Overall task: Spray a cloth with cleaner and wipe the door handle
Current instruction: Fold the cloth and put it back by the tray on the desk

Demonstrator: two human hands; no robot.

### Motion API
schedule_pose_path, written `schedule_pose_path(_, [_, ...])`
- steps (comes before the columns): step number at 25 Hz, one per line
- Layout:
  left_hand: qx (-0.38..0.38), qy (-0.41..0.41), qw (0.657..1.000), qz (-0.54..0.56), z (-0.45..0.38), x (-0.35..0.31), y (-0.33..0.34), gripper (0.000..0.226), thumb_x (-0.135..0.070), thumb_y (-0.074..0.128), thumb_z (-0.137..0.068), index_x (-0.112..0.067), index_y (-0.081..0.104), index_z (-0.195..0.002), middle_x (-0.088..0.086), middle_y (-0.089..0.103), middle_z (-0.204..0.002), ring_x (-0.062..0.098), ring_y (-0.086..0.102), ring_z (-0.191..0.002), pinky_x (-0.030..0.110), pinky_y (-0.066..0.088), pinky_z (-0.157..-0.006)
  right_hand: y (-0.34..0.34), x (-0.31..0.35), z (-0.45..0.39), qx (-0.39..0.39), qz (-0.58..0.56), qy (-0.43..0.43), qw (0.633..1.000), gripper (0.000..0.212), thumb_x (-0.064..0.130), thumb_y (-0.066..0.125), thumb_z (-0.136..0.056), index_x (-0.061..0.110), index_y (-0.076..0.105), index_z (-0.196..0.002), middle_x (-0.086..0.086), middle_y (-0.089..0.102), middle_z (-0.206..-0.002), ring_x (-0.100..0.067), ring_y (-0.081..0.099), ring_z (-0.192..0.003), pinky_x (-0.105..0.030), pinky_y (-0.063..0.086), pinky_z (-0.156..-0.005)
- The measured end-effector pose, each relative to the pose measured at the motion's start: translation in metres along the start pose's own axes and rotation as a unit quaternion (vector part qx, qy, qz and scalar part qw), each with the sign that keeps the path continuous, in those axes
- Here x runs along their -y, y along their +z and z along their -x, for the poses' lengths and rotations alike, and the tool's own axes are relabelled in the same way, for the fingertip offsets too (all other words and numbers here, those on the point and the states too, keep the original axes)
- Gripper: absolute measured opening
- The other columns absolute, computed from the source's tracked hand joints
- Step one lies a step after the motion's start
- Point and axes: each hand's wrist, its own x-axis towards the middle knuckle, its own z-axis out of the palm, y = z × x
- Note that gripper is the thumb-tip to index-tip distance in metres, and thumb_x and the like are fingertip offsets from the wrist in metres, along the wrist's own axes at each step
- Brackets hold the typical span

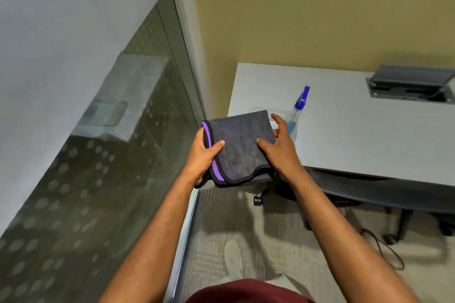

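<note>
Cloth [240,145] held folded between both hands: left hand [203,156] grips its purple edge; right hand [279,147] pinches the opposite side, fingers [279,120] partly spread.

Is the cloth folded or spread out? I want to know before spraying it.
Folded. The grey cloth shows doubled layers at its near edge, with the left hand and the right hand holding its sides.

The single head-worn camera looked forward and steeply down from close above the person's outstretched arms, facing the white table [369,135] corner, a glass partition [98,155] at left.
</note>
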Motion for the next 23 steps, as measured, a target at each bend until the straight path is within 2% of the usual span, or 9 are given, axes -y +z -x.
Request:
schedule_pose_path(3, [0.025, 0.003, 0.997, -0.072, -0.026, 0.003, 0.018, 0.052, -0.022, 0.065, -0.104, -0.020, 0.039, -0.150, -0.002, 0.063, -0.134, 0.013, 0.065, -0.118, 0.039, 0.055, -0.107, 0.010, 0.000, -0.013, -0.087, 0.032, 0.004, 0.996, 0.071, 0.029, 0.070, -0.098, 0.034, 0.028, -0.155, 0.000, 0.062, -0.136, -0.013, 0.064, -0.118, -0.014, 0.050, -0.085])
schedule_pose_path(6, [0.046, -0.048, 0.996, -0.066, -0.056, 0.000, 0.037, 0.062, -0.050, 0.049, -0.108, -0.021, 0.025, -0.157, 0.006, 0.055, -0.148, 0.020, 0.060, -0.127, 0.036, 0.052, -0.105, 0.031, 0.004, -0.019, -0.080, 0.024, -0.002, 0.996, 0.058, 0.027, 0.069, -0.097, 0.029, 0.042, -0.148, 0.008, 0.063, -0.137, 0.000, 0.062, -0.111, -0.021, 0.053, -0.094])
schedule_pose_path(9, [0.065, -0.077, 0.995, 0.000, -0.078, -0.003, 0.048, 0.076, -0.065, 0.057, -0.097, -0.023, 0.026, -0.152, 0.006, 0.062, -0.137, 0.021, 0.069, -0.119, 0.038, 0.059, -0.097, 0.055, 0.009, -0.014, -0.039, 0.043, -0.061, 0.996, 0.051, 0.022, 0.070, -0.092, 0.033, 0.054, -0.139, 0.022, 0.063, -0.118, 0.018, 0.054, -0.109, -0.002, 0.047, -0.088])
schedule_pose_path(11, [0.070, -0.070, 0.995, 0.013, -0.090, 0.000, 0.051, 0.071, -0.056, 0.071, -0.093, -0.021, 0.033, -0.142, 0.005, 0.066, -0.128, 0.015, 0.073, -0.108, 0.031, 0.062, -0.084, 0.063, 0.004, -0.015, -0.037, 0.065, -0.106, 0.992, 0.053, 0.012, 0.067, -0.089, 0.032, 0.058, -0.138, 0.041, 0.056, -0.111, 0.029, 0.048, -0.108, 0.007, 0.038, -0.083])
schedule_pose_path(13, [0.051, -0.070, 0.996, 0.016, -0.103, 0.006, 0.053, 0.055, -0.035, 0.069, -0.101, -0.019, 0.033, -0.138, 0.008, 0.064, -0.127, 0.017, 0.071, -0.107, 0.030, 0.061, -0.080, 0.059, -0.007, -0.021, -0.015, 0.068, -0.084, 0.994, 0.052, 0.010, 0.062, -0.093, 0.032, 0.059, -0.140, 0.047, 0.053, -0.119, 0.031, 0.046, -0.111, 0.005, 0.038, -0.089])
schedule_pose_path(15, [0.034, -0.086, 0.995, 0.033, -0.115, 0.010, 0.052, 0.047, -0.025, 0.063, -0.105, -0.017, 0.034, -0.141, 0.009, 0.063, -0.126, 0.018, 0.070, -0.104, 0.027, 0.061, -0.075, 0.050, -0.018, -0.028, -0.004, 0.062, -0.045, 0.997, 0.048, 0.008, 0.060, -0.095, 0.030, 0.065, -0.137, 0.032, 0.058, -0.133, 0.027, 0.048, -0.115, -0.008, 0.045, -0.103])
schedule_pose_path(17, [0.052, -0.118, 0.989, 0.077, -0.129, 0.013, 0.052, 0.044, -0.024, 0.063, -0.105, -0.019, 0.040, -0.143, 0.009, 0.068, -0.129, 0.020, 0.074, -0.103, 0.028, 0.062, -0.074, 0.039, -0.028, -0.039, -0.057, 0.070, -0.021, 0.996, 0.041, 0.007, 0.063, -0.095, 0.025, 0.067, -0.131, 0.014, 0.058, -0.141, 0.017, 0.048, -0.120, -0.014, 0.042, -0.108])
schedule_pose_path(21, [0.121, -0.135, 0.974, 0.137, -0.155, 0.011, 0.061, 0.044, -0.029, 0.065, -0.104, -0.021, 0.052, -0.145, 0.008, 0.073, -0.130, 0.024, 0.073, -0.115, 0.034, 0.063, -0.086, 0.024, -0.039, -0.068, -0.044, 0.063, 0.022, 0.997, 0.053, 0.023, 0.064, -0.100, 0.031, 0.047, -0.150, 0.016, 0.045, -0.143, 0.009, 0.044, -0.123, -0.008, 0.033, -0.100])
schedule_pose_path(23, [0.120, -0.130, 0.975, 0.136, -0.169, 0.013, 0.072, 0.038, -0.029, 0.065, -0.104, -0.017, 0.057, -0.139, 0.011, 0.075, -0.125, 0.027, 0.074, -0.113, 0.037, 0.063, -0.087, 0.022, -0.046, -0.083, -0.039, 0.054, 0.038, 0.997, 0.058, 0.021, 0.064, -0.102, 0.031, 0.042, -0.154, 0.011, 0.044, -0.151, 0.002, 0.042, -0.131, -0.017, 0.037, -0.107])
